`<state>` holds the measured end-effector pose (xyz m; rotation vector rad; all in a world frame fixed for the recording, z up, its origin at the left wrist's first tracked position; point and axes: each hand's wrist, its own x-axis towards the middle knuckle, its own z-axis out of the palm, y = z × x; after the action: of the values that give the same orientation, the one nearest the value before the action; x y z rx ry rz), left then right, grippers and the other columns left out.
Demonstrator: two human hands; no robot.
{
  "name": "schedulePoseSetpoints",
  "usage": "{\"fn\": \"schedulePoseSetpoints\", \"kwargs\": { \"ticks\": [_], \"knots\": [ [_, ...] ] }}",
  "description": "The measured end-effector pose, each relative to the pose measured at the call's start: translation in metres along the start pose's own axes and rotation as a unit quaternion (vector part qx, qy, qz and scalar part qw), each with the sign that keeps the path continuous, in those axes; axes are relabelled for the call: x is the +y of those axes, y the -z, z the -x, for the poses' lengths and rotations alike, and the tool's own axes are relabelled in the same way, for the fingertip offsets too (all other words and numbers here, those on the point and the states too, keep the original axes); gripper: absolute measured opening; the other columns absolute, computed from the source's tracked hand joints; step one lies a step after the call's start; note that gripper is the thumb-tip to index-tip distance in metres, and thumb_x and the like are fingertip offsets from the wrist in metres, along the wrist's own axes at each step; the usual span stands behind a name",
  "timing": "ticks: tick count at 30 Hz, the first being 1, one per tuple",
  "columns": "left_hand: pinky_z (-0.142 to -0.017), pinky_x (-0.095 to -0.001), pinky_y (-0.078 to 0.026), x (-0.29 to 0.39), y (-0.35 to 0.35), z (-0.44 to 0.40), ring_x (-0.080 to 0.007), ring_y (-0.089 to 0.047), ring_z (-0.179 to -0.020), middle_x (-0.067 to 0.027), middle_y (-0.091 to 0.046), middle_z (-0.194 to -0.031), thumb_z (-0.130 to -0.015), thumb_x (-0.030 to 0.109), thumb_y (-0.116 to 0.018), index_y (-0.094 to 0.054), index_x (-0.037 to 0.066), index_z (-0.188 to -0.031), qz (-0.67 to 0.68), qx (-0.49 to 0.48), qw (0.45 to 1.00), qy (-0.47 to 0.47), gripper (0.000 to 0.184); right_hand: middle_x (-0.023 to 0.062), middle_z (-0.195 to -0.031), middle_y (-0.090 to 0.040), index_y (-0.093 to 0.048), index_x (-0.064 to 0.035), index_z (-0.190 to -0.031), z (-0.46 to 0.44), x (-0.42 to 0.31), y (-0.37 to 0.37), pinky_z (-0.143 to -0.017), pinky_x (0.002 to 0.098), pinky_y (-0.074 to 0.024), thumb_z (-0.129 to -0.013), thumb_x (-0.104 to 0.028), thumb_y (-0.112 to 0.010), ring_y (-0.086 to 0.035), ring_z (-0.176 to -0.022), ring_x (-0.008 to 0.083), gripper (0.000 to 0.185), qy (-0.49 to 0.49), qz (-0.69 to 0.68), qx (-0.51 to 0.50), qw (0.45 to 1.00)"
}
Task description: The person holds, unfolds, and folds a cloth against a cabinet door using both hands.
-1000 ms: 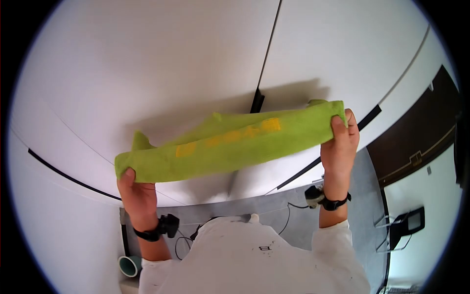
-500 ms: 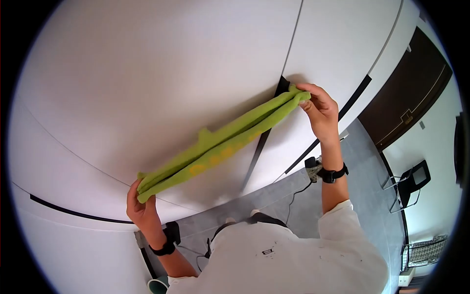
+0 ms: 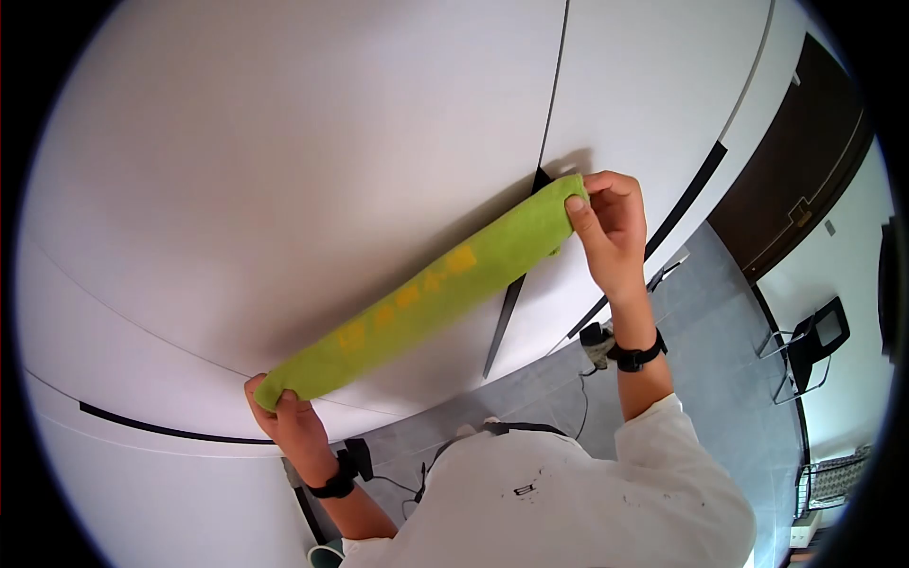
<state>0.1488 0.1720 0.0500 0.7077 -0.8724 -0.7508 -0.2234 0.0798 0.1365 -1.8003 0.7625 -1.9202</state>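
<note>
A green cloth (image 3: pixel 417 298) with a row of yellow printed marks stretches between my hands, held out in front of white cabinet doors. My left hand (image 3: pixel 292 428) pinches its lower left end, thumb on the near face. At the upper right end my right hand (image 3: pixel 614 232) grips the corner, the thumb in front and the fingers mostly behind. The cloth is folded into a long strip and slants up to the right. Its back side is hidden.
White cabinet doors (image 3: pixel 312 170) with black handle strips (image 3: pixel 686 199) fill the space ahead. A black chair (image 3: pixel 816 336) stands by the wall at right, near a dark brown door (image 3: pixel 795 161). Cables (image 3: pixel 584 407) lie on the grey floor (image 3: pixel 705 327). A round bin (image 3: pixel 327 552) is low at left.
The cloth's open fold faced up before; now a flat face with the yellow marks shows. Both hands have turned it while keeping hold of its ends.
</note>
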Motion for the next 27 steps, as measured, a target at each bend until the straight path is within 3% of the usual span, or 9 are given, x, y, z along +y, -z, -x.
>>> {"fn": "schedulePoseSetpoints", "kwargs": {
  "ticks": [5,7,9,11,16,19,21,24,27],
  "knots": [
    [-0.068,-0.0259,-0.045,0.002,-0.021,0.005,-0.0138,-0.054,-0.083,-0.0076,-0.054,-0.100,-0.085,0.002,-0.049,-0.038,0.007,-0.122,0.000,0.052,0.998,0.027,0.039,0.0038,-0.098,-0.054,-0.053,-0.0037,-0.110,-0.001,-0.005,-0.013,-0.059,0.0196,-0.0456,-0.091,0.002,-0.051,-0.054,-0.082,0.0077,0.020,-0.037,0.016,0.014,0.999],
    [-0.066,-0.0273,-0.045,-0.001,-0.014,0.008,-0.0143,-0.054,-0.081,-0.0082,-0.054,-0.101,-0.088,0.003,-0.049,-0.036,0.010,-0.128,-0.004,0.016,0.999,0.035,0.043,0.0049,-0.099,-0.054,-0.055,-0.0024,-0.111,0.001,0.004,-0.014,-0.057,0.0185,-0.0418,-0.090,0.004,-0.050,-0.051,-0.077,0.0073,0.022,0.024,0.081,0.037,0.996],
    [-0.066,-0.0283,-0.045,0.000,-0.013,0.014,-0.0154,-0.054,-0.080,-0.0091,-0.054,-0.102,-0.088,0.003,-0.049,-0.036,0.010,-0.128,0.008,0.019,0.999,0.036,0.042,0.0054,-0.098,-0.054,-0.057,-0.0015,-0.110,0.003,-0.001,-0.018,-0.058,0.0185,-0.0397,-0.089,0.007,-0.048,-0.048,-0.074,0.0075,0.025,-0.028,0.105,0.058,0.992],
    [-0.066,-0.0292,-0.045,-0.001,-0.014,0.019,-0.0165,-0.054,-0.079,-0.0100,-0.054,-0.104,-0.088,0.002,-0.049,-0.036,0.010,-0.127,0.021,0.032,0.999,0.028,0.041,0.0055,-0.098,-0.054,-0.060,-0.0009,-0.109,0.002,0.005,-0.012,-0.061,0.0188,-0.0392,-0.088,0.009,-0.046,-0.048,-0.074,0.0080,0.027,0.037,0.137,0.025,0.990],
    [-0.070,-0.0303,-0.042,0.004,-0.016,0.025,-0.0176,-0.050,-0.085,-0.0110,-0.051,-0.109,-0.090,-0.001,-0.044,-0.041,0.010,-0.117,-0.031,0.025,0.999,0.020,0.030,0.0068,-0.101,-0.056,-0.061,0.0009,-0.106,0.000,0.001,-0.016,-0.068,0.0198,-0.0413,-0.088,0.006,-0.049,-0.052,-0.082,0.0100,0.022,0.030,0.127,0.031,0.991],
    [-0.075,-0.0309,-0.042,0.005,-0.011,0.030,-0.0185,-0.050,-0.095,-0.0110,-0.051,-0.111,-0.090,0.000,-0.043,-0.043,0.010,-0.110,-0.014,-0.003,1.000,0.025,0.023,0.0073,-0.101,-0.056,-0.059,0.0022,-0.107,0.003,0.003,-0.020,-0.074,0.0217,-0.0444,-0.087,0.003,-0.057,-0.055,-0.089,0.0113,0.020,0.035,0.084,0.037,0.995],
    [-0.081,-0.0322,-0.044,0.005,-0.012,0.031,-0.0196,-0.051,-0.100,-0.0113,-0.051,-0.112,-0.090,-0.001,-0.043,-0.043,0.010,-0.110,-0.018,-0.004,0.999,0.029,0.023,0.0079,-0.100,-0.056,-0.058,0.0028,-0.105,0.004,-0.001,-0.025,-0.078,0.0235,-0.0458,-0.084,0.002,-0.063,-0.056,-0.094,0.0134,0.022,-0.029,-0.011,0.095,0.995],
    [-0.087,-0.0349,-0.044,0.005,-0.006,0.036,-0.0220,-0.051,-0.105,-0.0119,-0.051,-0.114,-0.087,0.002,-0.046,-0.043,0.010,-0.109,0.001,-0.040,0.999,0.032,0.023,0.0083,-0.100,-0.056,-0.058,0.0010,-0.101,0.001,-0.003,-0.025,-0.076,0.0233,-0.0458,-0.082,0.004,-0.066,-0.055,-0.091,0.0133,0.021,-0.044,-0.047,0.097,0.993],
    [-0.089,-0.0391,-0.043,0.006,-0.007,0.041,-0.0250,-0.050,-0.107,-0.0124,-0.051,-0.116,-0.084,0.009,-0.052,-0.044,0.010,-0.107,0.039,-0.023,0.999,0.030,0.024,0.0080,-0.099,-0.055,-0.058,0.0000,-0.098,-0.005,0.003,-0.022,-0.074,0.0230,-0.0457,-0.082,0.004,-0.066,-0.054,-0.088,0.0127,0.018,0.024,0.002,0.049,0.999]
  ]
}}
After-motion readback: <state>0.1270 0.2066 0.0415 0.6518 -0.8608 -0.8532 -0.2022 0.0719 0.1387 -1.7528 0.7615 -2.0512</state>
